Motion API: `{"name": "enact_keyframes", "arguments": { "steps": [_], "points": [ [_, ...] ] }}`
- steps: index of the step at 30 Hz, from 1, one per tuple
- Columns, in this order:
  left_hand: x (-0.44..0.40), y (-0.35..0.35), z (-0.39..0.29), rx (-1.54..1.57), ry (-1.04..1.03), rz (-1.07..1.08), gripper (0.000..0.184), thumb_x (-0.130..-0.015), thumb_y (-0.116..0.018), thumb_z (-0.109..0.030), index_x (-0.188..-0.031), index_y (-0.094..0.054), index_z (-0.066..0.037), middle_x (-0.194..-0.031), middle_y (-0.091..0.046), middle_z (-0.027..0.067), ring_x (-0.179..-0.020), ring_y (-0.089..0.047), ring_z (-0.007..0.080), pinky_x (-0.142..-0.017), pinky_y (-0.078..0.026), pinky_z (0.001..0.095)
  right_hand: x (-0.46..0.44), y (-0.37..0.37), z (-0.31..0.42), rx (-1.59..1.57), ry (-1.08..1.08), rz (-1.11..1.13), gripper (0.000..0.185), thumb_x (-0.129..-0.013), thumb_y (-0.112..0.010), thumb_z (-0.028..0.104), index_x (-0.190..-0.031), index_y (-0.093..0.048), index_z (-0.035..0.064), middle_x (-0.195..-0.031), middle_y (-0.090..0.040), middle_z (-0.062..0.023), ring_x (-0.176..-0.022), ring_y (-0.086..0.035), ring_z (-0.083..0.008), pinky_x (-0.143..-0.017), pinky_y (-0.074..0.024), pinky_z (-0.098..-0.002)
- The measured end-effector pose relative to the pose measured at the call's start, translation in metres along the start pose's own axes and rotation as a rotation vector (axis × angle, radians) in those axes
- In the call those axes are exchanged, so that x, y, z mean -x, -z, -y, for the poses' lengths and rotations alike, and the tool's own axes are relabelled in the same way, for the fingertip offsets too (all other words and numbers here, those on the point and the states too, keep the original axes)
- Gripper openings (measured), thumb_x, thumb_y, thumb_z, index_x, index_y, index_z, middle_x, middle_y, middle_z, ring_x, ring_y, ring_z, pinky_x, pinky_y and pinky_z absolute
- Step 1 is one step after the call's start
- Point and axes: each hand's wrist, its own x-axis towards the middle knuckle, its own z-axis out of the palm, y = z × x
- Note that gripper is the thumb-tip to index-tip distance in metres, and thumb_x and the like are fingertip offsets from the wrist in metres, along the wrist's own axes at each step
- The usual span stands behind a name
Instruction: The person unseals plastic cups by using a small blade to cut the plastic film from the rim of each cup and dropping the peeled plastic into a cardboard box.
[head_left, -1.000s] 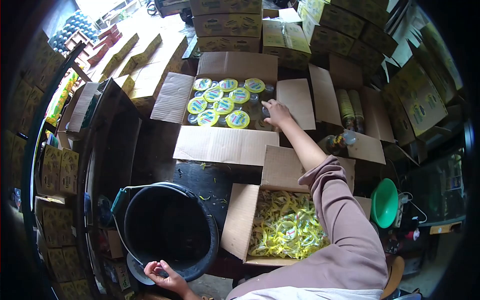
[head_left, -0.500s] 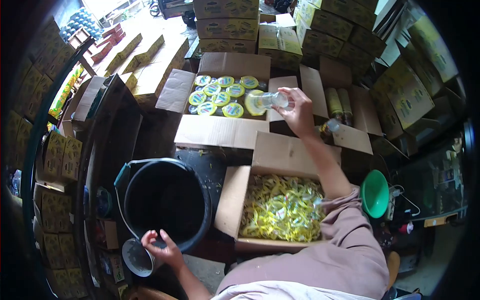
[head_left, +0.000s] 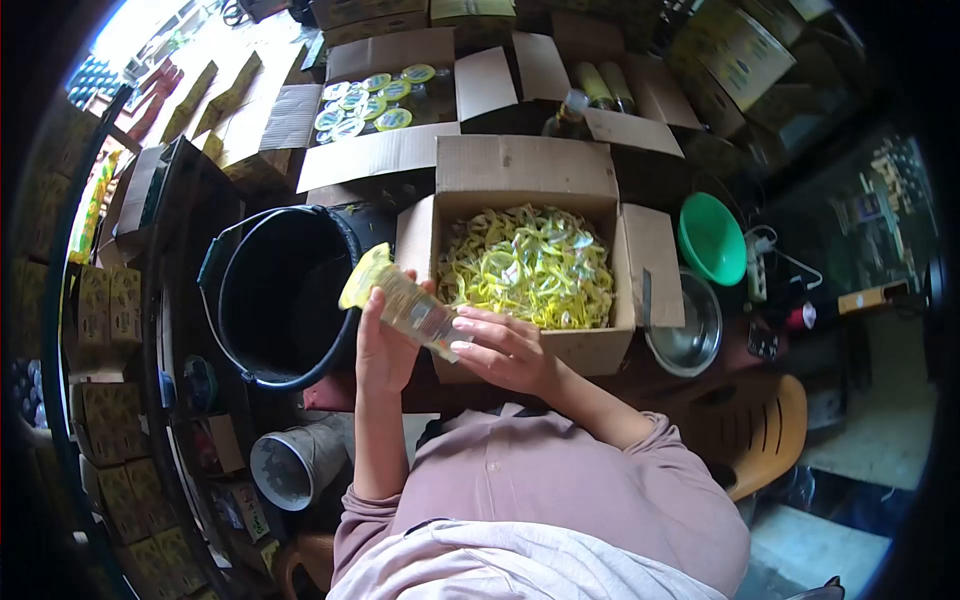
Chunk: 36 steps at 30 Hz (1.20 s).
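A clear plastic cup (head_left: 418, 312) with a yellow lid lies tilted between my two hands, its yellow end toward the upper left. My left hand (head_left: 385, 345) is closed around it from the left and below. The fingers of my right hand (head_left: 508, 350) close on its lower right end. Just beyond my hands stands an open carton (head_left: 525, 165) filled with tangled yellow plastic strips (head_left: 530, 265). Left of my left hand is a large black bucket (head_left: 345, 240) with a raised handle.
Farther back, another carton (head_left: 380, 150) holds several yellow-lidded cups (head_left: 375, 105). A bottle (head_left: 567, 115) stands beside it. On the right are a green bowl (head_left: 712, 240), a metal bowl (head_left: 700, 340) and a chair (head_left: 760, 440). A white bucket (head_left: 290, 465) sits lower left.
My right hand has drawn back from the far carton toward my body with a cup. My left hand has left the black bucket's rim and now grips the cup too. The view has shifted.
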Motion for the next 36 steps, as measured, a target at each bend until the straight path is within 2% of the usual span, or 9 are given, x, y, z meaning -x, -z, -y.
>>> {"name": "enact_keyframes", "arguments": {
  "steps": [3, 7, 11, 15, 19, 26, 29, 31, 36],
  "points": [
    [0.009, 0.025, -0.015, -0.079, -0.112, 0.040, 0.047, -0.087, -0.048, -0.035, -0.124, -0.037, -0.009, -0.111, -0.049, 0.0079, -0.104, -0.049, 0.0222, -0.085, -0.043, 0.0473, 0.031, 0.021, 0.007, 0.144, -0.346, -0.079, 0.036, -0.065, -0.075, 0.028, -0.092, -0.061, 0.0100, -0.105, -0.052, -0.0107, -0.100, -0.052, -0.0279, -0.084, -0.0450, -0.0384],
    [0.019, 0.042, -0.064, -0.509, -0.474, -0.248, 0.045, -0.084, -0.056, -0.019, -0.122, -0.039, -0.002, -0.111, -0.050, 0.0137, -0.101, -0.052, 0.0250, -0.082, -0.048, 0.0439, 0.143, 0.069, -0.033, 0.659, -0.919, -0.588, 0.028, -0.078, -0.063, 0.011, -0.103, -0.053, 0.0042, -0.106, -0.051, -0.0108, -0.085, -0.054, -0.0171, -0.074, -0.0453, -0.0270],
    [0.008, 0.077, -0.089, -0.650, -0.671, -0.422, 0.032, -0.081, -0.060, -0.011, -0.109, -0.051, 0.003, -0.103, -0.058, 0.0130, -0.094, -0.058, 0.0192, -0.078, -0.050, 0.0305, 0.223, 0.092, -0.067, 0.248, -1.422, -1.216, 0.058, -0.069, -0.074, 0.023, -0.111, -0.046, -0.0044, -0.096, -0.053, -0.0097, -0.086, -0.051, -0.0171, -0.078, -0.0431, -0.0297],
    [-0.008, 0.121, -0.086, -1.093, -0.799, -0.446, 0.029, -0.078, -0.065, -0.010, -0.102, -0.056, 0.004, -0.096, -0.061, 0.0093, -0.087, -0.059, 0.0137, -0.079, -0.045, 0.0260, 0.229, 0.105, -0.093, 0.147, -1.711, -1.110, 0.062, -0.068, -0.075, 0.030, -0.109, -0.048, -0.0074, -0.099, -0.056, -0.0117, -0.084, -0.053, -0.0156, -0.079, -0.0425, -0.0288],
    [-0.012, 0.119, -0.086, -0.766, -0.725, -0.493, 0.032, -0.078, -0.065, -0.012, -0.105, -0.055, 0.001, -0.099, -0.060, 0.0087, -0.087, -0.058, 0.0135, -0.075, -0.049, 0.0272, 0.221, 0.105, -0.105, 0.020, -1.729, -1.099, 0.058, -0.065, -0.076, 0.025, -0.107, -0.051, -0.0063, -0.101, -0.057, -0.0100, -0.083, -0.054, -0.0169, -0.071, -0.0429, -0.0288],
    [-0.015, 0.133, -0.088, -0.808, -0.684, -0.540, 0.030, -0.077, -0.067, -0.013, -0.102, -0.058, 0.000, -0.095, -0.061, 0.0070, -0.085, -0.058, 0.0123, -0.075, -0.048, 0.0262, 0.225, 0.113, -0.076, -0.005, -1.817, -1.017, 0.052, -0.066, -0.075, 0.019, -0.110, -0.053, 0.0028, -0.086, -0.060, -0.0017, -0.070, -0.054, -0.0092, -0.053, -0.0369, -0.0232],
    [-0.013, 0.128, -0.088, -0.801, -0.683, -0.538, 0.030, -0.076, -0.067, -0.013, -0.101, -0.058, 0.000, -0.093, -0.061, 0.0064, -0.084, -0.058, 0.0118, -0.076, -0.047, 0.0256, 0.226, 0.105, -0.050, -0.137, -1.703, -1.204, 0.042, -0.070, -0.072, 0.021, -0.107, -0.054, 0.0122, -0.085, -0.059, 0.0065, -0.068, -0.051, -0.0057, -0.053, -0.0308, -0.0217],
    [-0.013, 0.126, -0.085, -0.824, -0.694, -0.529, 0.030, -0.076, -0.067, -0.013, -0.101, -0.058, 0.001, -0.093, -0.061, 0.0061, -0.083, -0.057, 0.0115, -0.076, -0.047, 0.0252, 0.202, 0.104, -0.030, -0.359, -1.531, -1.351, 0.049, -0.072, -0.070, 0.013, -0.117, -0.051, 0.0071, -0.087, -0.059, 0.0021, -0.069, -0.051, -0.0052, -0.052, -0.0323, -0.0184],
    [-0.013, 0.127, -0.083, -0.946, -0.721, -0.493, 0.031, -0.074, -0.068, -0.010, -0.100, -0.056, 0.003, -0.092, -0.060, 0.0073, -0.082, -0.057, 0.0123, -0.075, -0.045, 0.0250, 0.119, 0.082, -0.022, -0.634, -1.247, -1.098, 0.039, -0.077, -0.062, -0.001, -0.114, -0.052, 0.0044, -0.087, -0.059, 0.0009, -0.068, -0.049, -0.0040, -0.056, -0.0352, -0.0173]
  ]
}}
